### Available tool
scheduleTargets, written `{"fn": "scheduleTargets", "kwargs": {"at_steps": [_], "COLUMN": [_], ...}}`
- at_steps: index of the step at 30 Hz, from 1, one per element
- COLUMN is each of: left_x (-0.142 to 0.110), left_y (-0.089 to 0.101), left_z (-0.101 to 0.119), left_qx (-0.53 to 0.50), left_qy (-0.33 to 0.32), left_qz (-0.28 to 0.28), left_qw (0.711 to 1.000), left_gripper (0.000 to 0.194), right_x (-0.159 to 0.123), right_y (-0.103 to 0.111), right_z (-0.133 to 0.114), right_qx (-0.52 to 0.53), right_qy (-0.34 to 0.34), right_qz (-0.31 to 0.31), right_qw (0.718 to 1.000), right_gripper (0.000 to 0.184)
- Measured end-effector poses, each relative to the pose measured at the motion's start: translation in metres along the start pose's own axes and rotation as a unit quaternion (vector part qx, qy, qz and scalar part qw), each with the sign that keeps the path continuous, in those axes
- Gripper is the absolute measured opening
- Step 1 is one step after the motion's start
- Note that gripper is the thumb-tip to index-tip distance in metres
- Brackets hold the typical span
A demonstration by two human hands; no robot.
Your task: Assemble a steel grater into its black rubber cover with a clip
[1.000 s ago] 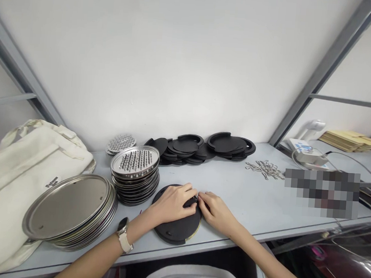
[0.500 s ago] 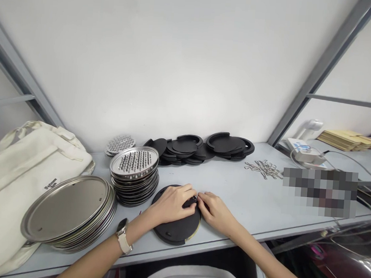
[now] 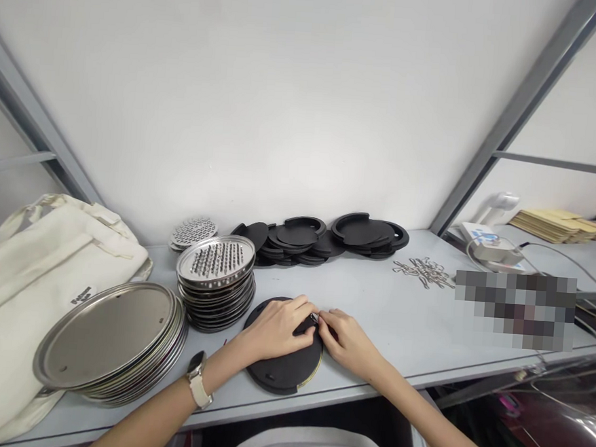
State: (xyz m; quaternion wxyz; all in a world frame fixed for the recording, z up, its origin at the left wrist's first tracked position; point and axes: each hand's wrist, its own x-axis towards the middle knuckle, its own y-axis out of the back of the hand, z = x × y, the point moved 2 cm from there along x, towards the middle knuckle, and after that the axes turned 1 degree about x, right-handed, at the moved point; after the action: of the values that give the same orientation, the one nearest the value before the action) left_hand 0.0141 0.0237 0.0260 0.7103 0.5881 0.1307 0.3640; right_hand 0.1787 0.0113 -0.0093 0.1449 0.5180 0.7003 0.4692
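A round black disc (image 3: 284,369) with a thin gold rim lies flat near the front edge of the grey table (image 3: 374,304). My left hand (image 3: 273,329) rests on top of the disc, fingers curled down and pressing on it. My right hand (image 3: 347,341) is at the disc's right edge, its fingertips pinched on a small metal clip (image 3: 314,317) where both hands meet. A watch sits on my left wrist.
Left of the disc stand a stack of perforated metal plates (image 3: 216,280) and a stack of plain metal trays (image 3: 109,336). Black discs (image 3: 322,237) lie along the wall, loose wire clips (image 3: 425,270) to the right. A white cloth bag (image 3: 33,287) is far left.
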Motion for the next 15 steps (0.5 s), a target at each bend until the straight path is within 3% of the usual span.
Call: {"fn": "scheduleTargets", "kwargs": {"at_steps": [15], "left_x": [-0.0003], "left_y": [0.0017], "left_z": [0.0002], "left_qx": [0.023], "left_qy": [-0.009], "left_qz": [0.0], "left_qw": [1.0], "left_gripper": [0.017], "right_x": [0.0], "right_y": [-0.0007], "right_z": [-0.0016], "right_qx": [-0.01], "right_qy": [-0.017], "right_qz": [0.001], "right_qw": [1.0], "right_gripper": [0.028]}}
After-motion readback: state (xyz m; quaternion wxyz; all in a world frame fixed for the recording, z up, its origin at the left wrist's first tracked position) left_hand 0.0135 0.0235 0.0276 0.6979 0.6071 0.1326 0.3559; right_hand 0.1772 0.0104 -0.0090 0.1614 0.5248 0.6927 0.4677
